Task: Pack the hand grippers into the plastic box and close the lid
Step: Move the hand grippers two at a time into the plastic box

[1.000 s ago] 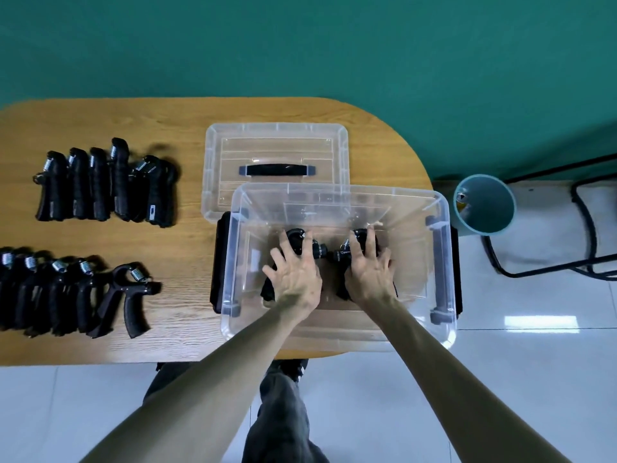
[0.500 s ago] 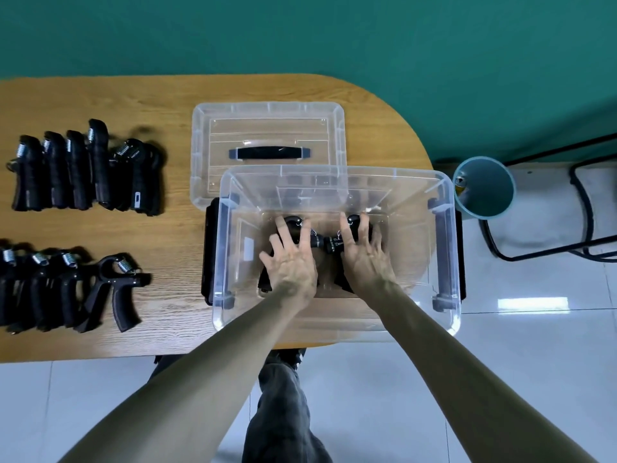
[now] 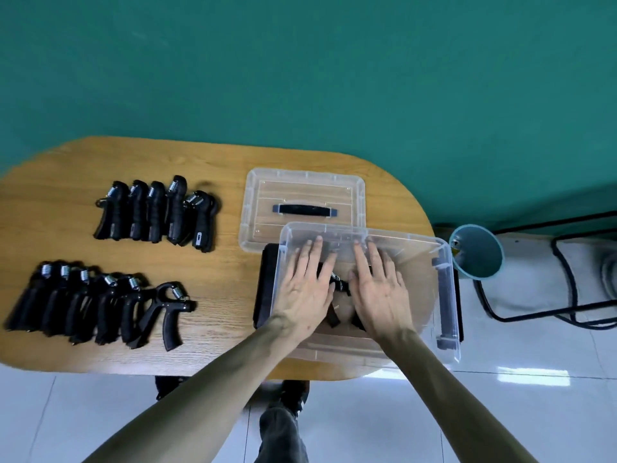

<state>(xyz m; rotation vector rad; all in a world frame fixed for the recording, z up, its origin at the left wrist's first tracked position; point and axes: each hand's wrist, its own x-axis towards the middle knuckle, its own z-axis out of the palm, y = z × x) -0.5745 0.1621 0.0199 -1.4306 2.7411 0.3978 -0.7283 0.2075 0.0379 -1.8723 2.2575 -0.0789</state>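
Inside the plastic box (image 3: 445, 295), left hand (image 3: 305, 292) and right hand (image 3: 380, 289) lie flat, fingers spread, over packed hand grippers (image 3: 339, 285). Judged rigid, moderately heavy; best grasped around both handles.

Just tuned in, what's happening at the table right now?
A person has both hands, left and right, flat and open inside the clear plastic box, over a few hand grippers at its bottom. Two rows of grippers wait on the table. The lid lies off behind the box.
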